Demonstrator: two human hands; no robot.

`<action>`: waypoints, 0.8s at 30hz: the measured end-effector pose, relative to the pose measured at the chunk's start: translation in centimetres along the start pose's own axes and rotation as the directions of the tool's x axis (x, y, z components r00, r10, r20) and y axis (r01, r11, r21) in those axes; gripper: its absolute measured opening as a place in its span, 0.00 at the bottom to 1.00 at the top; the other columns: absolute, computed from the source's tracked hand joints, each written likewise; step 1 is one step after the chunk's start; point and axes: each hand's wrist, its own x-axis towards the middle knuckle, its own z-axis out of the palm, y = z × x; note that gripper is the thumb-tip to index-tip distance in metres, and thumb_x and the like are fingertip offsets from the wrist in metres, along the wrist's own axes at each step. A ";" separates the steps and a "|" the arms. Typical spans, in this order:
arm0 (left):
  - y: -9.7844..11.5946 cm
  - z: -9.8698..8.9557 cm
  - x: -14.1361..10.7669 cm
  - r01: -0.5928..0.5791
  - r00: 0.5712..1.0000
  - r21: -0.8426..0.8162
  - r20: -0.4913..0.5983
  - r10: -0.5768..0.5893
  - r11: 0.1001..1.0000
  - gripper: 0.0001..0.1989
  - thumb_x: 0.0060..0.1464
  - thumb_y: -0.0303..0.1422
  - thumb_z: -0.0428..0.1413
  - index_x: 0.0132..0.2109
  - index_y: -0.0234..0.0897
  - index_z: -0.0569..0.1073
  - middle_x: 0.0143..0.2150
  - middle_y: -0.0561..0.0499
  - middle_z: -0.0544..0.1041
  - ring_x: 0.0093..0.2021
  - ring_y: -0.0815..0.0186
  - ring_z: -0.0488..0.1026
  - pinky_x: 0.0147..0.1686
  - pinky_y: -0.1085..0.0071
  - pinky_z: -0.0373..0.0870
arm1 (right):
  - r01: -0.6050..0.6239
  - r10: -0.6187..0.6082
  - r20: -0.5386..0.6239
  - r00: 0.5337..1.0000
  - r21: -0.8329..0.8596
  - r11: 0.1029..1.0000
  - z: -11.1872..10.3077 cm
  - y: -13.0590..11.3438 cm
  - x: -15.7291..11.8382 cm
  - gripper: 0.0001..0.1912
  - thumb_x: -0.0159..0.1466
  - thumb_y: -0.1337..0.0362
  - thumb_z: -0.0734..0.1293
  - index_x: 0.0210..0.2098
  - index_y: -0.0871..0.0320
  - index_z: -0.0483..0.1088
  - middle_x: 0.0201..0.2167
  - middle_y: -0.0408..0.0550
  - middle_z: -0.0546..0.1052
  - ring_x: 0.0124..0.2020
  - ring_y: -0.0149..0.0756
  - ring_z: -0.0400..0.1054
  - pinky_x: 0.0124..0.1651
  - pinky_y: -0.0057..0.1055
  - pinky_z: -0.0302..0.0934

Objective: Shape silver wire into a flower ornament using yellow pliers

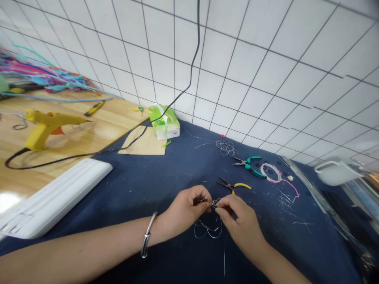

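Observation:
Thin silvery wire [208, 235], bent into several loops, hangs between my two hands over the dark blue cloth. My left hand [189, 206], with a silver bangle on its wrist, pinches the wire between thumb and forefinger. Close against it, my right hand [239, 217] pinches the same wire, the fingertips of both hands almost meeting. One loose wire end trails down below my right hand. Just beyond the hands lie pliers with yellow handles [241, 185], partly hidden by my right hand. Farther off rest pliers with teal handles [251, 165].
A coil of looped wire [226, 148] lies near the tiled wall. Tape roll [271, 173], wire scraps and a white mug [337, 172] are on the right. Leftward are a tissue pack [164, 121], yellow glue gun [44, 126], white power strip [59, 197] and black cord [189, 85].

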 end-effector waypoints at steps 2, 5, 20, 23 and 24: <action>-0.1 0.0 0.1 0.003 1.000 -0.021 -0.015 -0.003 1.000 0.03 0.49 0.24 0.51 0.31 0.35 0.68 0.27 0.55 0.71 0.27 0.71 0.66 0.28 0.75 0.62 | 0.122 -0.125 -0.027 0.992 -0.085 0.989 0.2 0.2 -0.2 0.04 0.60 0.70 0.61 0.31 0.56 0.66 0.30 0.43 0.70 0.32 0.31 0.64 0.36 0.29 0.59; -0.3 0.0 0.2 0.010 1.000 -0.077 -0.024 -0.012 0.997 0.01 0.50 0.25 0.52 0.31 0.35 0.68 0.28 0.54 0.71 0.29 0.71 0.67 0.30 0.74 0.63 | 0.289 -0.299 -0.012 0.954 -0.224 0.931 0.4 0.8 -0.5 0.06 0.62 0.72 0.60 0.35 0.58 0.67 0.32 0.47 0.70 0.35 0.33 0.64 0.39 0.33 0.60; 0.3 0.0 0.1 0.061 0.995 -0.291 0.095 -0.034 0.955 0.04 0.48 0.26 0.55 0.34 0.34 0.69 0.31 0.52 0.72 0.32 0.70 0.69 0.34 0.72 0.65 | 0.497 -0.596 0.017 0.803 -0.572 0.653 0.3 2.6 -0.7 0.12 0.59 0.75 0.63 0.43 0.61 0.65 0.31 0.50 0.73 0.35 0.38 0.68 0.38 0.38 0.62; 0.2 0.2 0.1 0.058 0.995 -0.327 0.096 -0.028 0.943 0.04 0.48 0.26 0.55 0.34 0.35 0.68 0.31 0.52 0.72 0.33 0.70 0.69 0.35 0.71 0.65 | 0.476 -0.587 0.003 0.809 -0.590 0.652 0.3 2.5 -0.6 0.09 0.59 0.73 0.63 0.40 0.60 0.66 0.30 0.49 0.73 0.34 0.37 0.67 0.38 0.38 0.62; 0.1 0.2 0.1 0.059 0.995 -0.343 0.095 -0.028 0.938 0.04 0.48 0.26 0.55 0.34 0.35 0.67 0.31 0.53 0.72 0.32 0.70 0.69 0.35 0.71 0.65 | 0.472 -0.585 -0.002 0.811 -0.591 0.655 0.3 2.4 -0.5 0.08 0.59 0.73 0.63 0.39 0.60 0.66 0.29 0.49 0.73 0.34 0.37 0.67 0.38 0.37 0.61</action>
